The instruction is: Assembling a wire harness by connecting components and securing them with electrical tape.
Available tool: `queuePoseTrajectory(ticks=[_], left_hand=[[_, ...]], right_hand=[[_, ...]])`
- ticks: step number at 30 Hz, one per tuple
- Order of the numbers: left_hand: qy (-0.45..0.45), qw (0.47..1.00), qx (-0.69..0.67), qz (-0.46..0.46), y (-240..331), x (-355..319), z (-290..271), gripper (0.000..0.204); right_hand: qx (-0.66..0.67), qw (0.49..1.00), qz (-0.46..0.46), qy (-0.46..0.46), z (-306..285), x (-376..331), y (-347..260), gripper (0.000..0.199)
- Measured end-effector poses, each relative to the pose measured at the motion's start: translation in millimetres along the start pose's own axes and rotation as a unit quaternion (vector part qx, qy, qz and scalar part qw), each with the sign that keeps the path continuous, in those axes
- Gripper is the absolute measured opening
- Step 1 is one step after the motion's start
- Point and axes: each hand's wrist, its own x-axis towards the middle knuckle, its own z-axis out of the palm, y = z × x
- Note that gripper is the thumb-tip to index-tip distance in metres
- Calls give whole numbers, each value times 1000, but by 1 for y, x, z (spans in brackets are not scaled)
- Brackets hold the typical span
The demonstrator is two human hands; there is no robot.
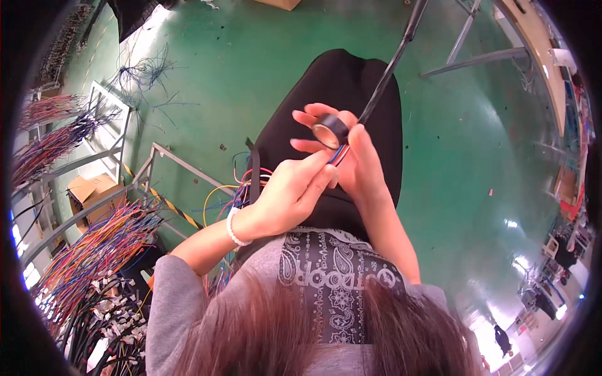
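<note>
My left hand is closed, pinching a thin bundle of blue, red and white wires between thumb and fingers over my lap. Just beyond it is my right hand, curled about a roll of black tape, its thumb against the cable. The roll is slightly blurred, and its pale core faces me. From the fingers a black-wrapped cable runs up and away to the right. Where the tape meets the wires is partly hidden by the fingers.
Loose coloured wires hang left of my lap. Large wire bundles lie on metal frames at the left, near a cardboard box. A grey metal stand with a board stands far right on the green floor.
</note>
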Motion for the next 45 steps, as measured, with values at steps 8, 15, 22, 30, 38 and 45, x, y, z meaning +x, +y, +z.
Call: queuePoseTrajectory(ticks=[8, 15, 22, 30, 38, 45], left_hand=[[81, 952, 244, 164, -10, -6, 9, 12], [51, 997, 39, 37, -14, -5, 6, 10], [54, 975, 202, 73, -8, -2, 1, 10], [153, 985, 2, -84, -38, -10, -5, 40], [117, 981, 18, -155, -49, -2, -23, 44], [313, 461, 688, 465, -151, 5, -63, 21]], right_hand=[[-561, 818, -118, -42, 45, -60, -59, 28], [-79, 988, 134, 4, -5, -4, -16, 26], [-473, 867, -145, 51, 10, -61, -31, 27], [-578, 808, -107, -41, 51, 9, -89, 16], [-754, 338, -353, 439, -81, 216, -382, 44], [-797, 166, -375, 443, -118, 261, -387, 39]])
